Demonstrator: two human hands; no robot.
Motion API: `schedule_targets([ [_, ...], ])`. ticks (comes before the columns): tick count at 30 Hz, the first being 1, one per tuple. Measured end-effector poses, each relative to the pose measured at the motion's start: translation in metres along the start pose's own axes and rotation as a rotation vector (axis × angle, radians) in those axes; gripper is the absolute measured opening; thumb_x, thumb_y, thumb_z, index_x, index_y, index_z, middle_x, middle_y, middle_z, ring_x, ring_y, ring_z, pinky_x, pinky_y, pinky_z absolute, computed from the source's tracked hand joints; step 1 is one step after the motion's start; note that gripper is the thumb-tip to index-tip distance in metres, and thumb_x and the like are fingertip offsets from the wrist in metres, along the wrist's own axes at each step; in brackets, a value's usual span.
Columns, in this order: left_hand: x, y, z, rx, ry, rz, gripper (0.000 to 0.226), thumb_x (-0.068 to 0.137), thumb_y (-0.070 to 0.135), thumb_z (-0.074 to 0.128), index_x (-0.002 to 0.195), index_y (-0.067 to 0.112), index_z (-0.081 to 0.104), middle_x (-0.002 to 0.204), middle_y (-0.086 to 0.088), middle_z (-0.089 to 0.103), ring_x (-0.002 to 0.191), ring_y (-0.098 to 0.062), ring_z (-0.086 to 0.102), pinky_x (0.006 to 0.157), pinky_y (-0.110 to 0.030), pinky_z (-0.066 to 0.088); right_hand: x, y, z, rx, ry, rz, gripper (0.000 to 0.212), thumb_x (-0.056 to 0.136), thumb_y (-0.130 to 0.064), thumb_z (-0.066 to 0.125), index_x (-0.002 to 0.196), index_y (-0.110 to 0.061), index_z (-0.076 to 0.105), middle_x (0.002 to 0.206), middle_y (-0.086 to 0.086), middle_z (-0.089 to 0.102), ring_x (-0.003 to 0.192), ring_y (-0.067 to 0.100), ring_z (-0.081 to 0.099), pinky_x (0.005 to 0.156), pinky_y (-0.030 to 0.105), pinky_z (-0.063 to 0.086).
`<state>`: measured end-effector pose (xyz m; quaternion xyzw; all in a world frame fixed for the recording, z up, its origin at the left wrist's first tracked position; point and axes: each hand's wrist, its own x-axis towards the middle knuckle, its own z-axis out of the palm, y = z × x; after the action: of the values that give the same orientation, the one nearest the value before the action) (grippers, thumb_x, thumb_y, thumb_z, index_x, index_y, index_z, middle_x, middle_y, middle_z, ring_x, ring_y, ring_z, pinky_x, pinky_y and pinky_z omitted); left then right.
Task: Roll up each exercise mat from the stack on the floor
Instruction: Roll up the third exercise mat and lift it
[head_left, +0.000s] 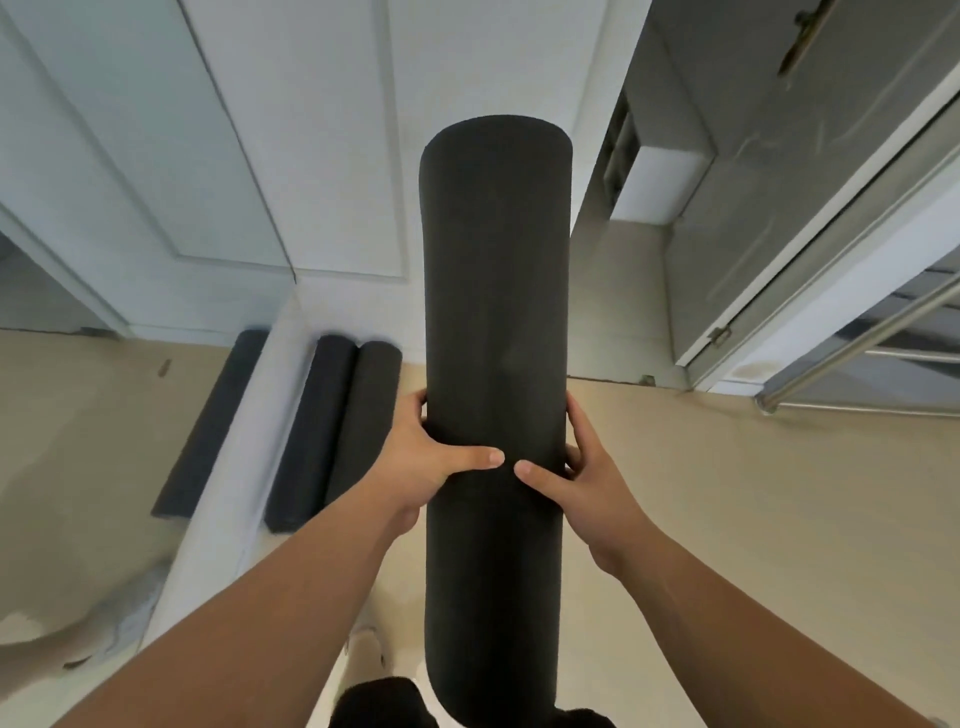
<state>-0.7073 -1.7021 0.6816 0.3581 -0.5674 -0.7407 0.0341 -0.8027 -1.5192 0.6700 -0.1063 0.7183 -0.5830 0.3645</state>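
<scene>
Dark grey rolled foam exercise mat (493, 291): held upright in mid-air, close in front of the person, its lower end near the body and its top end level with the doors beyond.
Progress, this roll: wound into a full, even cylinder with no loose flap showing, so it looks finished and ready to set down.
Left hand (436, 457): grips the roll at mid-height from its left side, with the thumb laid flat across the front and the fingers curled round behind.
Right hand (587, 478): grips at the same height from the right side, fingers wrapped round the edge. Its thumb points inward, close to the left thumb but not touching it.
Arms: both bare forearms reach forward and converge on the roll.
Beige floor (727, 493): no flat stack in view, so how many mats remain cannot be told.
Two dark rolled mats (343, 426): lying side by side, touching, at the foot of the wall, apparently done.
Dark strip (213, 426): beyond a blurred white bar (228, 467); whether it is a roll or flat cannot be told.
White panelled doors (234, 156): backdrop, with a grey cabinet (779, 182) at right.
</scene>
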Motion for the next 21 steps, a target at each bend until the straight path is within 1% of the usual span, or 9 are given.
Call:
schedule_targets([
  [3, 0.076, 0.003, -0.028, 0.017, -0.065, -0.054, 0.102, 0.056, 0.011, 0.099, 0.134, 0.039, 0.039, 0.121, 0.007, 0.062, 0.110, -0.017, 0.063, 0.095, -0.044, 0.058, 0.065, 0.005, 0.020, -0.022, 0.052, 0.051, 0.096, 0.080, -0.037, 0.087, 0.151, -0.063, 0.027, 0.149, -0.017, 0.052, 0.133, 0.014, 0.054, 0.104, 0.037, 0.054],
  [4, 0.101, 0.002, -0.036, 0.016, -0.077, -0.068, 0.101, 0.057, 0.011, 0.098, 0.134, 0.038, 0.040, 0.120, 0.007, 0.062, 0.109, -0.016, 0.064, 0.095, -0.043, 0.058, 0.086, 0.008, 0.026, -0.026, 0.059, 0.076, 0.099, 0.077, -0.042, 0.088, 0.152, -0.063, 0.027, 0.150, -0.015, 0.052, 0.134, 0.015, 0.054, 0.106, 0.038, 0.054],
  [5, 0.124, -0.001, -0.042, 0.015, -0.076, -0.085, 0.100, 0.056, 0.010, 0.098, 0.133, 0.038, 0.040, 0.119, 0.008, 0.063, 0.109, -0.015, 0.064, 0.095, -0.043, 0.058, 0.108, 0.012, 0.030, -0.028, 0.061, 0.104, 0.102, 0.073, -0.045, 0.088, 0.152, -0.063, 0.026, 0.149, -0.014, 0.053, 0.134, 0.015, 0.054, 0.105, 0.037, 0.054],
  [7, 0.169, -0.010, -0.052, 0.011, -0.059, -0.121, 0.098, 0.056, 0.009, 0.098, 0.131, 0.038, 0.041, 0.119, 0.008, 0.064, 0.109, -0.014, 0.064, 0.094, -0.041, 0.058, 0.153, 0.023, 0.035, -0.025, 0.055, 0.149, 0.104, 0.070, -0.047, 0.087, 0.153, -0.061, 0.027, 0.146, -0.015, 0.055, 0.130, 0.013, 0.057, 0.096, 0.028, 0.058],
  [9, 0.214, -0.025, -0.059, 0.007, -0.046, -0.160, 0.097, 0.057, 0.007, 0.096, 0.132, 0.035, 0.041, 0.118, 0.008, 0.063, 0.107, -0.012, 0.064, 0.087, -0.034, 0.057, 0.197, 0.044, 0.038, -0.026, 0.047, 0.186, 0.102, 0.073, -0.044, 0.087, 0.154, -0.060, 0.027, 0.139, -0.019, 0.057, 0.124, 0.009, 0.060, 0.084, 0.020, 0.058],
  [11, 0.258, -0.049, -0.065, 0.007, -0.030, -0.198, 0.099, 0.058, 0.007, 0.096, 0.137, 0.031, 0.041, 0.118, 0.007, 0.062, 0.106, -0.012, 0.063, 0.083, -0.031, 0.056, 0.241, 0.073, 0.039, -0.031, 0.036, 0.218, 0.098, 0.079, -0.039, 0.087, 0.153, -0.060, 0.027, 0.134, -0.023, 0.058, 0.118, 0.005, 0.062, 0.078, 0.017, 0.057],
  [16, 0.365, -0.136, -0.076, 0.007, 0.016, -0.273, 0.105, 0.061, 0.011, 0.095, 0.145, 0.031, 0.036, 0.107, 0.016, 0.055, 0.096, -0.006, 0.057, 0.079, -0.029, 0.052, 0.346, 0.169, 0.042, -0.057, -0.002, 0.265, 0.095, 0.082, -0.039, 0.088, 0.152, -0.061, 0.028, 0.138, -0.017, 0.060, 0.124, 0.007, 0.060, 0.089, 0.023, 0.058],
  [18, 0.407, -0.179, -0.085, 0.019, 0.023, -0.307, 0.106, 0.064, 0.013, 0.094, 0.149, 0.031, 0.034, 0.104, 0.017, 0.053, 0.092, -0.006, 0.056, 0.077, -0.031, 0.051, 0.382, 0.212, 0.045, -0.060, -0.020, 0.279, 0.100, 0.077, -0.040, 0.091, 0.153, -0.060, 0.028, 0.137, -0.019, 0.058, 0.123, 0.007, 0.059, 0.093, 0.025, 0.057],
  [21, 0.471, -0.244, -0.100, 0.034, 0.018, -0.358, 0.098, 0.067, 0.015, 0.092, 0.147, 0.031, 0.038, 0.109, 0.012, 0.057, 0.094, -0.011, 0.059, 0.068, -0.030, 0.050, 0.434, 0.277, 0.051, -0.074, -0.048, 0.308, 0.114, 0.068, -0.039, 0.097, 0.154, -0.058, 0.025, 0.131, -0.026, 0.053, 0.118, 0.005, 0.056, 0.088, 0.022, 0.055],
])
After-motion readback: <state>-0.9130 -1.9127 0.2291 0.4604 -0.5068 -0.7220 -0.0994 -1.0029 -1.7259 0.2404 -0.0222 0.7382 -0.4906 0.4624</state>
